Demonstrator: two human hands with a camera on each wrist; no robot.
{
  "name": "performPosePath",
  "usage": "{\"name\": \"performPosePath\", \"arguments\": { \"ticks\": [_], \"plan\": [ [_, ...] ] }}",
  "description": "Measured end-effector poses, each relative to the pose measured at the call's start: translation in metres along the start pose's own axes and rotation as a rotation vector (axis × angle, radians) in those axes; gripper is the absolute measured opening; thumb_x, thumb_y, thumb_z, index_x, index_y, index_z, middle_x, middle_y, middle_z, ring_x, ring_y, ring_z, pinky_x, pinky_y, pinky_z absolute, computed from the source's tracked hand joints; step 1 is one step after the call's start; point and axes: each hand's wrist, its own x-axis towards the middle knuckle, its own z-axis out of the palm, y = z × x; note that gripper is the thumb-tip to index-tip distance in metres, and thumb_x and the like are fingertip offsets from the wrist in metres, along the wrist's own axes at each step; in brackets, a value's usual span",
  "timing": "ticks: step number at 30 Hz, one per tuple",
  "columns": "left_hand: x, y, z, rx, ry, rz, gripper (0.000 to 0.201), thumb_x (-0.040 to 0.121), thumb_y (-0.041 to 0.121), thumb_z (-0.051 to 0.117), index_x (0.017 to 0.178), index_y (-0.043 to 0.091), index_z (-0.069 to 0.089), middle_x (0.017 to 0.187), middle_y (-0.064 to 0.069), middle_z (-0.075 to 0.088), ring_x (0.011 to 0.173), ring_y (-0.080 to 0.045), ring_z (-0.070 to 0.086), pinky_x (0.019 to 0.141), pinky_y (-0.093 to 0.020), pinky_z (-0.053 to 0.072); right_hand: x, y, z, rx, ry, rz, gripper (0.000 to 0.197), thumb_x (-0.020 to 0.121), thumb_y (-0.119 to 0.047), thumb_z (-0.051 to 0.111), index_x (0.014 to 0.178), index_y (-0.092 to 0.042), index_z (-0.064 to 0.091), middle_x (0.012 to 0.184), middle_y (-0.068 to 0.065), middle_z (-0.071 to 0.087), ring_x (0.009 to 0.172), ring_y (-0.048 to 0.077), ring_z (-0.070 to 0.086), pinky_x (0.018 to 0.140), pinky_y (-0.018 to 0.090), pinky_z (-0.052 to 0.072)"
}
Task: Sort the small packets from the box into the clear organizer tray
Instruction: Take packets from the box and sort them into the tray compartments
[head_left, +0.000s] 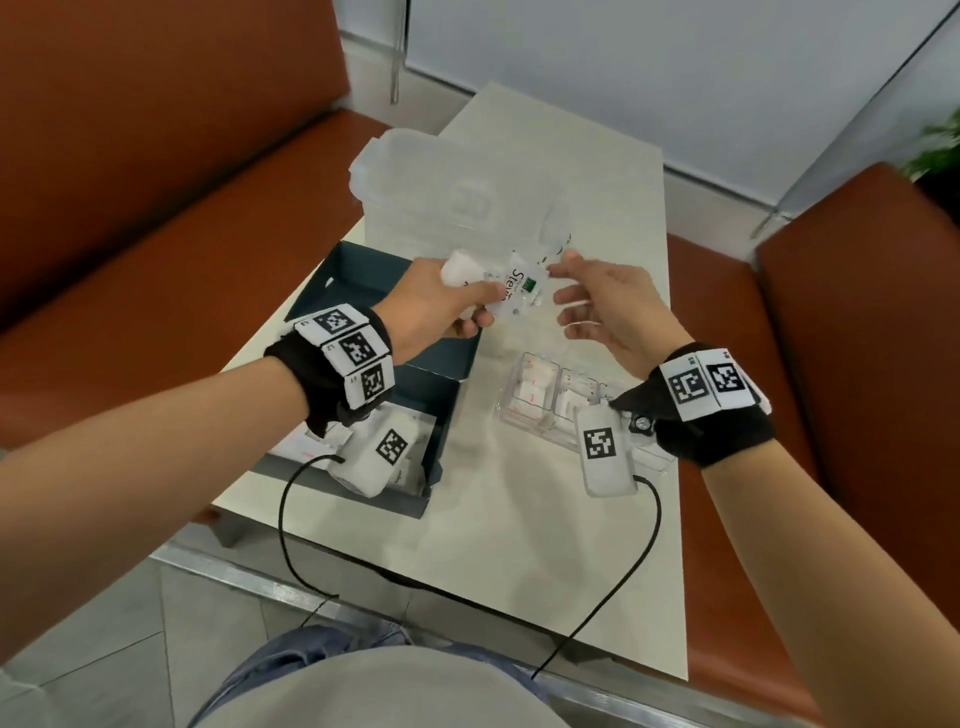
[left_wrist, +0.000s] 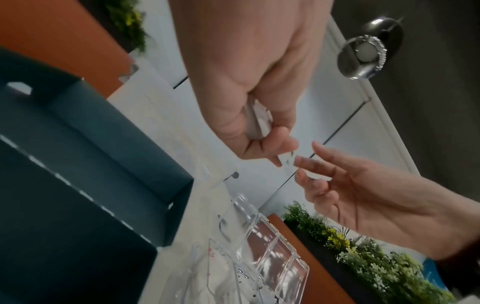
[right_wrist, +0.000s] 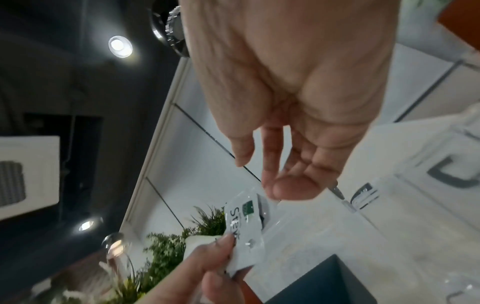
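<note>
My left hand (head_left: 480, 312) holds a small bunch of white packets above the table; the front one, a Stevia packet (head_left: 514, 291), sticks out to the right. The right hand (head_left: 571, 291) is open, its fingertips (head_left: 567, 257) right at that packet's free edge. The left wrist view shows the packets (left_wrist: 255, 121) pinched in the left hand (left_wrist: 265, 133), with the right hand (left_wrist: 303, 162) reaching them. In the right wrist view the Stevia packet (right_wrist: 244, 226) lies just below the right hand (right_wrist: 259, 174). The dark teal box (head_left: 363, 364) sits under my left wrist. The clear organizer tray (head_left: 506, 415) lies under my right wrist, with packets in it.
A large clear lidded container (head_left: 426, 182) stands at the back of the pale table (head_left: 519, 519). Orange seats (head_left: 156, 208) flank the table on both sides. Black cables trail off the table's front edge. Green plants (left_wrist: 363, 257) stand to the right.
</note>
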Motion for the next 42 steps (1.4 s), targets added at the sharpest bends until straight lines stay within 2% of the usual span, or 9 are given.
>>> {"name": "performPosePath", "arguments": {
  "ticks": [4,7,12,16,20,27,35,38,42],
  "plan": [
    [0.004,-0.004,0.012,-0.089,-0.025,-0.037,0.023,0.082,0.013,0.077,0.102,0.005,0.068,0.082,-0.004,0.071,0.059,-0.011,0.061,0.054,-0.019,0.05,-0.003,0.003,-0.003,-0.29,0.071,-0.345,0.031,0.085,-0.038,0.07,0.115,-0.041,0.06,0.099,0.0,0.062,0.068,0.009,0.064,0.054,0.021,0.052],
    [0.005,-0.007,0.023,-0.171,-0.048,-0.066,0.025,0.082,0.016,0.076,0.104,0.007,0.069,0.088,-0.004,0.073,0.063,-0.012,0.065,0.056,-0.019,0.051,0.0,0.005,-0.005,-0.412,0.148,-0.429,0.023,0.081,-0.028,0.075,0.104,-0.028,0.071,0.09,0.0,0.066,0.071,0.01,0.064,0.054,0.022,0.052],
    [0.009,-0.008,0.031,-0.273,-0.03,-0.093,0.027,0.085,0.012,0.072,0.107,-0.002,0.065,0.096,-0.02,0.073,0.067,-0.014,0.069,0.061,-0.019,0.057,0.004,0.009,-0.028,-0.139,0.294,-0.289,0.007,0.083,-0.01,0.073,0.086,-0.013,0.069,0.071,0.006,0.068,0.059,0.014,0.061,0.059,0.025,0.056],
    [0.012,-0.008,0.036,-0.342,-0.005,-0.081,0.021,0.086,0.006,0.071,0.104,-0.002,0.065,0.097,-0.014,0.075,0.083,-0.021,0.074,0.063,-0.02,0.058,0.002,0.011,-0.035,0.219,0.184,-0.135,0.007,0.087,-0.001,0.067,0.09,-0.004,0.062,0.072,0.008,0.064,0.059,0.016,0.062,0.06,0.025,0.055],
    [0.012,-0.007,0.046,-0.362,-0.082,-0.075,0.026,0.087,0.005,0.069,0.111,-0.002,0.064,0.105,-0.014,0.073,0.095,-0.026,0.072,0.071,-0.022,0.058,-0.002,0.016,-0.029,0.339,0.148,-0.061,0.012,0.087,0.003,0.065,0.097,0.003,0.059,0.072,0.01,0.064,0.058,0.014,0.064,0.059,0.023,0.055],
    [0.01,-0.006,0.054,-0.339,-0.125,-0.056,0.029,0.086,0.006,0.071,0.113,-0.002,0.064,0.104,-0.015,0.073,0.093,-0.024,0.073,0.073,-0.024,0.059,-0.003,0.019,-0.026,0.289,0.194,-0.044,0.023,0.086,0.0,0.067,0.107,0.008,0.059,0.077,0.013,0.064,0.059,0.017,0.063,0.061,0.025,0.058],
    [0.013,-0.007,0.053,-0.279,-0.089,-0.145,0.027,0.085,0.003,0.071,0.11,-0.004,0.064,0.091,-0.015,0.074,0.066,-0.01,0.067,0.052,-0.014,0.05,0.0,0.014,-0.04,-0.005,0.085,0.025,0.018,0.087,-0.018,0.07,0.104,-0.013,0.067,0.084,-0.001,0.068,0.074,0.013,0.058,0.066,0.026,0.045],
    [0.011,-0.012,0.059,-0.232,-0.107,-0.178,0.033,0.085,0.002,0.071,0.116,-0.006,0.061,0.096,-0.017,0.073,0.065,-0.01,0.066,0.053,-0.014,0.051,0.001,0.019,-0.047,-0.098,0.085,0.003,0.016,0.087,-0.014,0.07,0.101,-0.007,0.07,0.081,0.001,0.068,0.073,0.012,0.057,0.067,0.026,0.042],
    [0.011,-0.019,0.067,-0.161,-0.137,-0.195,0.032,0.086,0.0,0.068,0.117,-0.007,0.062,0.098,-0.02,0.07,0.064,-0.01,0.066,0.06,-0.014,0.055,0.005,0.03,-0.071,-0.251,0.188,-0.068,0.025,0.085,-0.015,0.072,0.107,-0.005,0.07,0.096,0.004,0.071,0.07,0.008,0.059,0.06,0.015,0.045]
  ]
}}
